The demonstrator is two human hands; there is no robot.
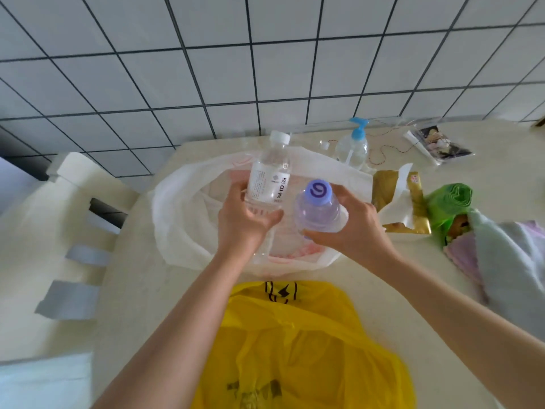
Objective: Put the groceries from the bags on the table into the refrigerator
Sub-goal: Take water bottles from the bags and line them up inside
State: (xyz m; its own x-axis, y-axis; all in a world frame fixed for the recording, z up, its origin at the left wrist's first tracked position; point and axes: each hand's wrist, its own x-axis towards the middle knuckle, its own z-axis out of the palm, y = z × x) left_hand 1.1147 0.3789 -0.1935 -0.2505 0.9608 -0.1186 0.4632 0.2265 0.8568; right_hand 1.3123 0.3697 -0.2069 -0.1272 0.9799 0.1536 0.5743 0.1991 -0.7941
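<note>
Both hands are raised over the open white bag (188, 219), which sits on the cream table (138, 290) and serves as the landmark here. The left hand (241, 228) has its fingers and thumb curled round the lower part of a clear water bottle (269, 172) with a white cap and a white label, held upright above the bag's mouth. The right hand (351, 228) wraps round the body of a second clear bottle (318, 208) with a purple cap, tilted so that the cap faces the camera; it is just to the right of the first bottle, also above the bag.

Nearer the camera than the white bag lies a crumpled yellow bag (298, 349) with black print. Behind the white bag, toward the tiled wall (265, 54), stands a clear pump bottle (354, 146) with a blue pump head. To the right of the white bag lie a gold packet (413, 202), then a green bag (445, 202), with a pale cloth (501, 252) beyond it. Left of the white bag, off the table's edge, is a white chair (59, 219)
</note>
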